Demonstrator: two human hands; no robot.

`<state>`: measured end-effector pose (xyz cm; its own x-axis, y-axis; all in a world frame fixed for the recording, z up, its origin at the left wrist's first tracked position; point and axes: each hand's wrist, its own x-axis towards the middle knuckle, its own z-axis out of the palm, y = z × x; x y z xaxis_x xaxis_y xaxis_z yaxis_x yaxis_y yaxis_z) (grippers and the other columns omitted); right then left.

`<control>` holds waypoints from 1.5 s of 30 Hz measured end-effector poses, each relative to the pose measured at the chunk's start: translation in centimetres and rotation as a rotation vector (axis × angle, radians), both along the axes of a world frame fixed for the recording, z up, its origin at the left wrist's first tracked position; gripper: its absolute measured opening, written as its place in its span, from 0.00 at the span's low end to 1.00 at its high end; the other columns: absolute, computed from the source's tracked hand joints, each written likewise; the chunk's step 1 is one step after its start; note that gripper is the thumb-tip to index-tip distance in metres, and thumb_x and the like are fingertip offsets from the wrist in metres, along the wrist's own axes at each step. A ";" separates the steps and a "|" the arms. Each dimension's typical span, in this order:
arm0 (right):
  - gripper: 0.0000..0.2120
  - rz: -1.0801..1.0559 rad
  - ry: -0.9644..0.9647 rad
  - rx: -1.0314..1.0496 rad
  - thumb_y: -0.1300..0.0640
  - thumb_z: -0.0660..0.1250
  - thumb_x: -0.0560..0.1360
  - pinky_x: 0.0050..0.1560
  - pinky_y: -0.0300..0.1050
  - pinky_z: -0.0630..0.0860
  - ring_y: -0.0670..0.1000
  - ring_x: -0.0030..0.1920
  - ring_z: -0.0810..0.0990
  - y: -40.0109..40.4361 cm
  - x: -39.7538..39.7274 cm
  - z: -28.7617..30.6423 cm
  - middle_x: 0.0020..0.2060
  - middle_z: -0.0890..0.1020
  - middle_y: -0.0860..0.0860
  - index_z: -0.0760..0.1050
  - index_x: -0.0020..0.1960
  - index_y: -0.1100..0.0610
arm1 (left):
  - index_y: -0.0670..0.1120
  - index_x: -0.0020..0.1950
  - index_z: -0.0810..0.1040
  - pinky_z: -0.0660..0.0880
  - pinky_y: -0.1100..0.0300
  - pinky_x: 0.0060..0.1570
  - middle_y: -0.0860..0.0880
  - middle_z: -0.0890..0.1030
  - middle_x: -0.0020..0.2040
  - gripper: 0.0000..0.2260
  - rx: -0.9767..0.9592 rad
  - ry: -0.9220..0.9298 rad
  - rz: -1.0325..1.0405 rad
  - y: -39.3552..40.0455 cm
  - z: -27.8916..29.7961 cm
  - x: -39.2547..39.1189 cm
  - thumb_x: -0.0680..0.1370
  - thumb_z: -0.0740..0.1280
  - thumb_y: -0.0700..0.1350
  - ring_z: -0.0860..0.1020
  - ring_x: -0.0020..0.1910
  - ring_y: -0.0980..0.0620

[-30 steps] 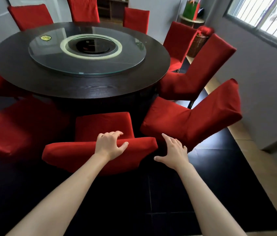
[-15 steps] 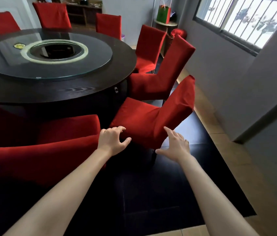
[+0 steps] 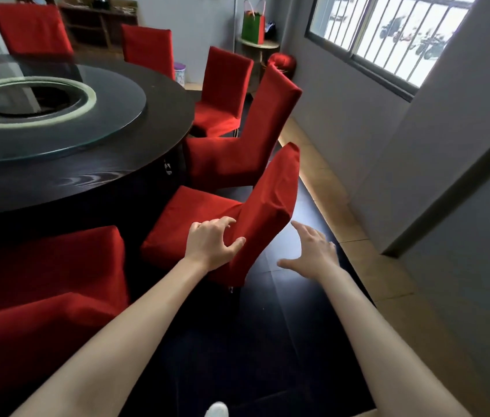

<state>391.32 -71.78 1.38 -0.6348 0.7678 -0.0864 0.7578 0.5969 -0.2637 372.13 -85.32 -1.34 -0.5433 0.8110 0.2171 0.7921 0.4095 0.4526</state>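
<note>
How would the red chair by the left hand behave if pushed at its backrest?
The chair probably slides as one stiff frame, though its loose cover may slip under a grip. Its tall backrest suggests a high push might tip it; the glossy floor should help sliding.
</note>
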 end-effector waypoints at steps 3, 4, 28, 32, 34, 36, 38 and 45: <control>0.47 0.012 -0.028 0.012 0.37 0.74 0.66 0.69 0.58 0.61 0.53 0.74 0.60 4.3 -0.6 0.6 0.75 0.63 0.45 0.53 0.77 0.44 | 0.50 0.64 0.76 0.66 0.52 0.59 0.52 0.82 0.56 0.22 0.038 -0.058 0.029 4.9 0.2 -1.0 0.74 0.68 0.59 0.79 0.57 0.50; 0.47 0.008 -0.020 0.017 0.37 0.74 0.66 0.70 0.58 0.61 0.53 0.74 0.61 5.9 -0.8 0.8 0.75 0.63 0.45 0.54 0.77 0.44 | 0.50 0.64 0.76 0.66 0.52 0.59 0.52 0.82 0.56 0.22 0.039 -0.062 0.033 6.6 0.3 -1.3 0.74 0.68 0.59 0.79 0.58 0.50; 0.47 0.531 -0.199 -0.053 0.40 0.74 0.67 0.68 0.58 0.66 0.55 0.73 0.63 40.0 -8.4 -2.9 0.75 0.63 0.48 0.52 0.78 0.44 | 0.50 0.68 0.73 0.73 0.55 0.59 0.50 0.79 0.62 0.26 -0.092 -0.155 0.451 32.1 -3.2 -0.8 0.74 0.67 0.61 0.77 0.61 0.50; 0.49 0.638 -0.189 -0.046 0.40 0.75 0.66 0.70 0.60 0.64 0.55 0.74 0.60 41.8 -12.7 -3.0 0.76 0.61 0.49 0.51 0.78 0.44 | 0.51 0.68 0.72 0.71 0.55 0.60 0.50 0.78 0.63 0.26 -0.120 -0.163 0.562 32.5 -3.9 -3.2 0.74 0.66 0.61 0.77 0.61 0.51; 0.51 0.675 -0.182 -0.051 0.39 0.76 0.64 0.70 0.61 0.63 0.55 0.75 0.59 42.6 -14.8 -3.3 0.76 0.61 0.49 0.51 0.78 0.44 | 0.51 0.68 0.72 0.71 0.54 0.61 0.50 0.78 0.63 0.25 -0.120 -0.160 0.595 33.4 -4.1 -4.8 0.74 0.66 0.61 0.76 0.62 0.50; 0.52 0.713 -0.224 -0.041 0.38 0.76 0.63 0.71 0.61 0.62 0.55 0.75 0.58 43.3 -16.6 -3.4 0.76 0.60 0.49 0.51 0.78 0.44 | 0.51 0.68 0.72 0.71 0.54 0.61 0.50 0.78 0.63 0.26 -0.107 -0.167 0.610 34.4 -4.2 -6.0 0.74 0.66 0.61 0.76 0.62 0.50; 0.53 0.746 -0.245 -0.035 0.38 0.77 0.61 0.71 0.61 0.60 0.55 0.76 0.57 44.1 -18.0 -3.7 0.76 0.60 0.49 0.51 0.78 0.44 | 0.51 0.68 0.72 0.72 0.54 0.61 0.50 0.78 0.63 0.26 -0.106 -0.174 0.630 35.5 -4.5 -6.8 0.74 0.66 0.61 0.77 0.62 0.51; 0.56 0.869 -0.333 -0.024 0.37 0.77 0.59 0.72 0.63 0.58 0.55 0.76 0.55 47.3 -22.3 -4.5 0.77 0.60 0.49 0.50 0.78 0.43 | 0.51 0.69 0.71 0.70 0.55 0.63 0.51 0.78 0.64 0.26 -0.137 -0.178 0.714 38.1 -5.5 -7.9 0.74 0.65 0.62 0.76 0.63 0.51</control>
